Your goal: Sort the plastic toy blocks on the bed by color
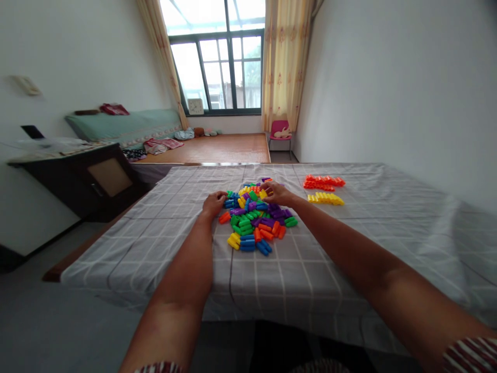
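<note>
A heap of colourful plastic toy blocks [248,220] in blue, green, purple, orange and yellow lies on the cloth-covered table. At the heap's left edge rests my left hand [214,204], its fingers loosely curved beside some blue blocks [232,202]; no block shows in its grasp. My right hand [278,193] reaches over the far right side of the heap, its thumb and fingers closed about a yellow block [263,194]. Part of that block is hidden by the fingers.
Right of the heap lie a row of joined orange blocks [323,182] and a row of joined yellow blocks [325,198]. A grey checked cloth [163,233] covers the table. Beyond stands a bed [221,147]; a dark cabinet [77,189] is left, a pink chair [280,129] behind.
</note>
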Motion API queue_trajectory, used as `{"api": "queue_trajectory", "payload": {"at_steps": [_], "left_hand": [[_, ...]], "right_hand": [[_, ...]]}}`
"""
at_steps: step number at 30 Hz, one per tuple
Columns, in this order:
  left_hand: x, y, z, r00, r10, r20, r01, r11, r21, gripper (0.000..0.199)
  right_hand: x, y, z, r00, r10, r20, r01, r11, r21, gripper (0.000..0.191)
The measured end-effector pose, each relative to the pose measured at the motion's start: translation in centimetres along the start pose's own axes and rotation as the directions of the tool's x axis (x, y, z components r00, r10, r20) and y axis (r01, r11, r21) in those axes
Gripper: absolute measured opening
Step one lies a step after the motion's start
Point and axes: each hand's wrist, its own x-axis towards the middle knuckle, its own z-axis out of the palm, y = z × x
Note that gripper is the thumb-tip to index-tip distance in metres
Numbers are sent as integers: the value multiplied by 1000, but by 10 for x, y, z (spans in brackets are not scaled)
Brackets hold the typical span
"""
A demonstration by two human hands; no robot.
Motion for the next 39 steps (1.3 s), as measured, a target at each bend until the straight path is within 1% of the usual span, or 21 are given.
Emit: {"api": "queue_trajectory", "payload": {"at_steps": [2, 5, 8, 10, 12, 15, 16, 17, 18, 19, 20, 21, 22, 23, 24, 25, 28, 31, 36, 39], "left_hand": [[0, 0, 1, 1000, -2, -4, 2, 1000, 1, 34], [1, -1, 1, 1000, -7, 4, 7, 1000, -6, 33], [2, -2, 2, 1000, -7, 7, 7, 1000, -14, 33], [3, -4, 2, 1000, -15, 4, 15, 1000, -13, 33], [3, -5, 2, 1000, -24, 7, 24, 1000, -14, 34], [3, -6, 2, 1000, -17, 13, 17, 1000, -23, 35], [3, -7, 1, 1000, -7, 11, 7, 1000, -29, 35], [4, -8, 1, 1000, 4, 11, -3, 999, -38, 35], [4, -9, 1, 1000, 14, 12, -14, 999, -47, 36], [4, -9, 1, 1000, 23, 13, -22, 998, -53, 36], [4, -10, 1, 999, 29, 14, -28, 998, -57, 36], [4, -10, 1, 999, 30, 16, -29, 998, -59, 36], [4, -10, 1, 999, 28, 17, -27, 998, -59, 36], [5, -10, 1, 1000, 24, 20, -22, 998, -58, 36], [5, -10, 1, 1000, 18, 23, -17, 998, -59, 36], [5, -10, 1, 1000, 14, 26, -12, 998, -61, 36], [4, -9, 0, 1000, 10, 27, -8, 998, -62, 36], [3, -8, 0, 1000, 0, 21, 1, 999, -47, 35], [2, -6, 0, 1000, -12, 27, 14, 998, -56, 36], [1, -4, 0, 1000, -14, 25, 15, 999, -52, 36]], "right_hand": [[-13, 8, -16, 1000, -26, -7, 26, 999, 33, 42], [-36, 21, -47, 999, -43, 27, 42, 999, 27, 38], [-60, 33, -73, 997, 14, 79, -10, 999, -44, 38], [-75, 38, -81, 988, 73, 135, -56, 990, -129, 38], [-84, 41, -83, 975, 123, 183, -84, 975, -204, 38], [-89, 44, -84, 966, 132, 222, -76, 967, -245, 35], [-89, 46, -86, 973, 111, 202, -59, 967, -250, 33], [-88, 49, -91, 984, 87, 152, -46, 966, -254, 31], [-87, 54, -97, 995, 67, 69, -47, 964, -263, 29], [-86, 59, -105, 998, 53, -40, -62, 960, -274, 27], [-85, 66, -112, 986, 48, -157, -92, 953, -290, 26], [-85, 72, -120, 964, 52, -260, -133, 942, -308, 26], [-86, 79, -126, 940, 62, -337, -180, 926, -331, 27], [-88, 84, -130, 921, 75, -383, -222, 908, -356, 28], [-89, 88, -132, 912, 89, -399, -256, 886, -386, 29], [-91, 91, -131, 915, 106, -389, -277, 866, -417, 31], [-94, 91, -121, 946, 165, -279, -290, 814, -503, 34], [-95, 87, -112, 955, 212, -206, -293, 771, -565, 38], [-96, 84, -111, 944, 275, -183, -329, 727, -604, 45], [-99, 84, -114, 941, 277, -193, -337, 716, -611, 49]]}}
